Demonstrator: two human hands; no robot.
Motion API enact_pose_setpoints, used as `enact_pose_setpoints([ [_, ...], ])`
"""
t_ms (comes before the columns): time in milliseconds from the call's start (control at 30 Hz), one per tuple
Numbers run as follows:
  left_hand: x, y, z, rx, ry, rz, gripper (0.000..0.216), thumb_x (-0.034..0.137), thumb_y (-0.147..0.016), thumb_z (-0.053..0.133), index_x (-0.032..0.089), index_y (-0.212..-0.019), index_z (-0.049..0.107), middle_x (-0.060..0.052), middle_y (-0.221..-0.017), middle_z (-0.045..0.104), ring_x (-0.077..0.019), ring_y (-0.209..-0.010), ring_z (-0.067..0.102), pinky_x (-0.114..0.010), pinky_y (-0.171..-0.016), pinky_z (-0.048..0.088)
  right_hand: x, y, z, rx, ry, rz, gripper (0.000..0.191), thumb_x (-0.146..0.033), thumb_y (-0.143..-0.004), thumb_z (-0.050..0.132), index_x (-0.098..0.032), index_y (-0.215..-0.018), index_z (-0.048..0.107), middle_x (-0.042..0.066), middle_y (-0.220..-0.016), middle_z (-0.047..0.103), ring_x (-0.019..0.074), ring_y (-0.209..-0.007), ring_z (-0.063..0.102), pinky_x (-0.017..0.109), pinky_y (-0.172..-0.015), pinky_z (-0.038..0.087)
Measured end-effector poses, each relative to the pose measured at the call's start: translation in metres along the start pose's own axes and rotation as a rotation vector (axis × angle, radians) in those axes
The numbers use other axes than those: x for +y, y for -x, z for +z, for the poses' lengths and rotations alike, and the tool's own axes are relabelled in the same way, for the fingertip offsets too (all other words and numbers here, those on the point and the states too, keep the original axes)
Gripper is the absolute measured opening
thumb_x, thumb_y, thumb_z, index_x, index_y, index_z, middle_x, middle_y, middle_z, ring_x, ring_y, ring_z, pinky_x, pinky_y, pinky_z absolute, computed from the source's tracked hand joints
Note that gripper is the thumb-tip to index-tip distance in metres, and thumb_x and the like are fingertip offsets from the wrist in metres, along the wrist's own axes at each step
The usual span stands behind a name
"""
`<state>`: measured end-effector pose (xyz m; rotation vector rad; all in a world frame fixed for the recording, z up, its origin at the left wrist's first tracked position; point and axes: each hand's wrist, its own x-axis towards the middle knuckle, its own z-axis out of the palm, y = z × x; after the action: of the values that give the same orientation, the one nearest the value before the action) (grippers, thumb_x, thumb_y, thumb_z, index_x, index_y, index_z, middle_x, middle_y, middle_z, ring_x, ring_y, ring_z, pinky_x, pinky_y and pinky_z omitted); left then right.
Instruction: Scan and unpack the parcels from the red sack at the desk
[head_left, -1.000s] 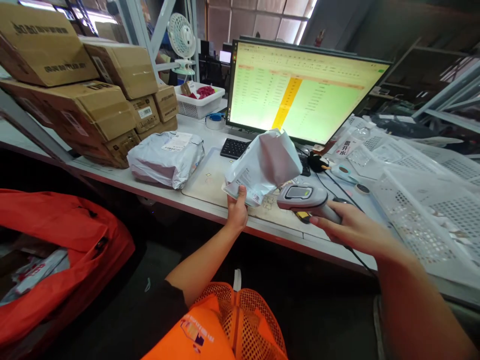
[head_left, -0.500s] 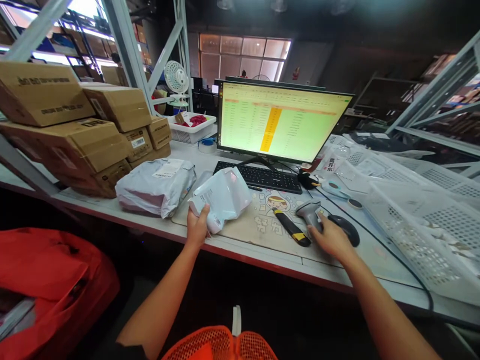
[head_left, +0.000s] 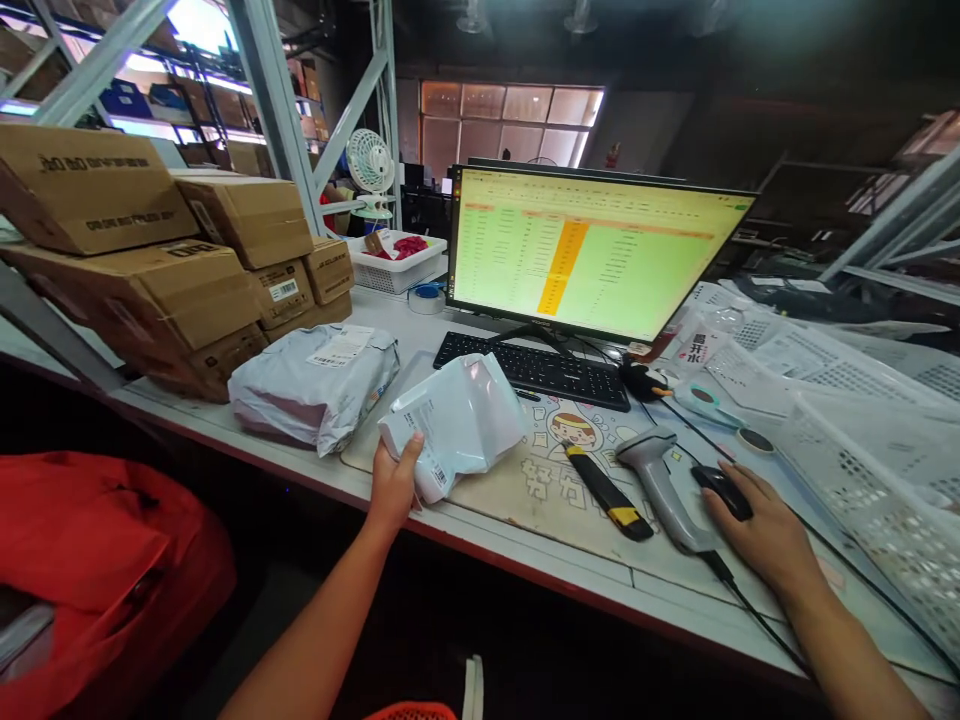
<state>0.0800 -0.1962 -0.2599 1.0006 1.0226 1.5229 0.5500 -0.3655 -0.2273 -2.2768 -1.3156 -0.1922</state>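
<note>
My left hand (head_left: 395, 482) grips the lower left corner of a pale plastic mailer bag (head_left: 454, 415), thumb on top, above the desk's front edge. A printed label shows on the bag. My right hand (head_left: 765, 525) lies over a black computer mouse (head_left: 724, 490), fingers resting along it. Just left of that hand a grey barcode scanner (head_left: 664, 490) lies on the desk mat, its cable running toward the front edge. Beside the scanner is a black and yellow utility knife (head_left: 607, 492). Behind them stand a black keyboard (head_left: 536, 368) and a monitor (head_left: 585, 255) displaying a table with an orange column.
A larger grey-white parcel (head_left: 315, 385) sits left of the mailer, before stacked cardboard boxes (head_left: 135, 290). White perforated baskets (head_left: 877, 470) crowd the right side. A white basket (head_left: 394, 268) and a small fan (head_left: 370, 165) are at the back left. A red bag (head_left: 112, 570) is at lower left.
My right hand has let go of the barcode scanner, now lying on the mat, and moved right onto the mouse. My left hand still holds the mailer bag. The view has shifted slightly.
</note>
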Motion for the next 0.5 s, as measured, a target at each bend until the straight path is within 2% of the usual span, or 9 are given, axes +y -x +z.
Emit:
enact_pose_setpoints([
  [100, 0.001, 0.002, 0.001, 0.015, -0.005, -0.001, 0.052, 0.056, -0.082, 0.078, 0.017, -0.116, 0.069, -0.01, -0.111, 0.077, -0.0269, -0.102, 0.074, -0.034, -0.085, 0.061, -0.003, -0.002, 0.001, -0.028, 0.005, 0.024, 0.048, -0.053, -0.084, 0.046, -0.03, -0.125, 0.055, 0.018, -0.146, 0.057, 0.0353, -0.144, 0.049, 0.046, -0.124, 0.033],
  [200, 0.003, 0.003, 0.001, 0.011, -0.004, -0.007, 0.05, 0.055, -0.083, 0.078, 0.018, -0.115, 0.068, -0.009, -0.105, 0.077, -0.0263, -0.1, 0.074, -0.034, -0.084, 0.062, -0.003, -0.004, -0.001, -0.065, 0.039, 0.046, 0.046, -0.055, -0.084, 0.045, -0.029, -0.121, 0.053, 0.02, -0.139, 0.061, 0.0377, -0.137, 0.055, 0.047, -0.12, 0.038],
  [300, 0.005, 0.005, 0.001, 0.013, -0.017, -0.032, 0.05, 0.055, -0.082, 0.078, 0.018, -0.114, 0.068, -0.007, -0.094, 0.075, -0.0242, -0.085, 0.074, -0.032, -0.069, 0.063, 0.0, -0.005, 0.0, -0.079, 0.061, 0.068, 0.048, -0.06, -0.083, 0.046, -0.029, -0.12, 0.052, 0.021, -0.137, 0.063, 0.0392, -0.131, 0.059, 0.049, -0.114, 0.044],
  [400, 0.005, 0.005, 0.001, 0.022, -0.058, -0.08, 0.055, 0.059, -0.081, 0.077, 0.018, -0.116, 0.066, -0.004, -0.086, 0.072, -0.0199, -0.066, 0.068, -0.029, -0.053, 0.058, 0.005, -0.006, 0.005, -0.024, 0.052, 0.078, 0.054, -0.062, -0.077, 0.047, -0.026, -0.117, 0.054, 0.02, -0.13, 0.067, 0.0419, -0.123, 0.063, 0.054, -0.107, 0.048],
  [500, 0.005, 0.005, 0.001, 0.019, -0.061, -0.057, 0.057, 0.059, -0.08, 0.077, 0.016, -0.116, 0.067, -0.006, -0.089, 0.073, -0.0223, -0.073, 0.071, -0.032, -0.06, 0.061, 0.011, -0.007, 0.01, 0.027, 0.032, 0.061, 0.058, -0.063, -0.073, 0.047, -0.024, -0.115, 0.056, 0.018, -0.126, 0.069, 0.0418, -0.119, 0.066, 0.056, -0.104, 0.051],
])
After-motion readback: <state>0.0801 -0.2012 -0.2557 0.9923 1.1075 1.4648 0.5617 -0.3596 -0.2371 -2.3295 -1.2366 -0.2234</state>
